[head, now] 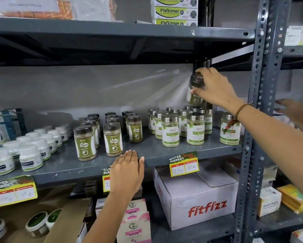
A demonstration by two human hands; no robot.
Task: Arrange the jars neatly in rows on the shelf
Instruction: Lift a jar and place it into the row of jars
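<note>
My right hand (215,87) grips a dark-lidded jar with a green label (196,90), held in the air above the back right of the grey shelf (150,151). My left hand (127,170) rests flat on the shelf's front edge, fingers apart, holding nothing. Dark-lidded Gaska jars (112,138) stand in rows at the shelf's middle. Silver-lidded Moringa jars (195,128) stand in rows to their right, with one more (229,128) apart beside the post, partly hidden by my right forearm.
White-lidded tubs (30,157) fill the shelf's left. A grey perforated upright post (263,85) bounds the shelf on the right. Another person's hand (294,111) shows blurred beyond it. A Fitfizz carton (199,199) sits below, Fleximer boxes (175,11) above.
</note>
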